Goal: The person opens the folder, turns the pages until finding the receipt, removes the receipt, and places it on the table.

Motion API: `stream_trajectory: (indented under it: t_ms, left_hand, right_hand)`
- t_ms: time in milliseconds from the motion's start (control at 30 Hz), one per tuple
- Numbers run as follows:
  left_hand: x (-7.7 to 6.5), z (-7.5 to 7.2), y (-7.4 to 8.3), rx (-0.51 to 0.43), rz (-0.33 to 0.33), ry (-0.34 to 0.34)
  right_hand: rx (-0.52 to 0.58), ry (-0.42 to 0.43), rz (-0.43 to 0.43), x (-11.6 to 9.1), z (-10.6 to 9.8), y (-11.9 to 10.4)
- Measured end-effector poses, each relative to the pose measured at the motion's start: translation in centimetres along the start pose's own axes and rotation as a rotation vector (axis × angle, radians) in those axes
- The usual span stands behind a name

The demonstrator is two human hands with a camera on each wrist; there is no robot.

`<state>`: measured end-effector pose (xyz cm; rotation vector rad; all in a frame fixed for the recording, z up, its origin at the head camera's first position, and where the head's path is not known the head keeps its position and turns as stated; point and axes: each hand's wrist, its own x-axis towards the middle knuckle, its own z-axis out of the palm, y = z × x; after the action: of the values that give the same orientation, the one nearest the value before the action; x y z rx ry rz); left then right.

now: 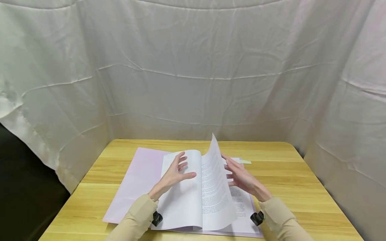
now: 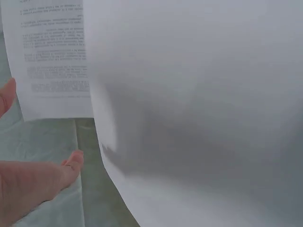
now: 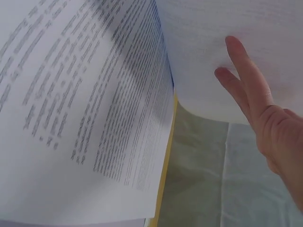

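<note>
"Beige sleeves lie nearest. What's held?"
"Nothing clamped: left hand, fingers apart, over the blank left page; right hand, also spread, against the right face of the raised printed page."
"Why?"
"Probably steadying that page, between both grips, above the lilac cover."

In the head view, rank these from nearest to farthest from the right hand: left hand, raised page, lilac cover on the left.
From the right hand:
1. Raised page: at its fingertips.
2. Left hand: off to the left.
3. Lilac cover: farther left, past that hand.
</note>
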<state>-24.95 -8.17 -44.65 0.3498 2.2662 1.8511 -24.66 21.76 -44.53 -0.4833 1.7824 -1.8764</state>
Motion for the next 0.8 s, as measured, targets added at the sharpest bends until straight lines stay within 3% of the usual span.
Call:
stream_trajectory:
  t_ms: [367, 800]
  left_hand:
    - [0.0, 0.5, 0.9, -0.193, -0.019, -0.136]
    - [0.0, 0.7, 1.2, -0.383, -0.035, -0.232]
  right_hand:
    - [-0.033, -0.011, -0.003, 0.4, 1.4, -0.2]
    - [0.005, -0.053, -0.026, 0.8, 2.1, 0.0]
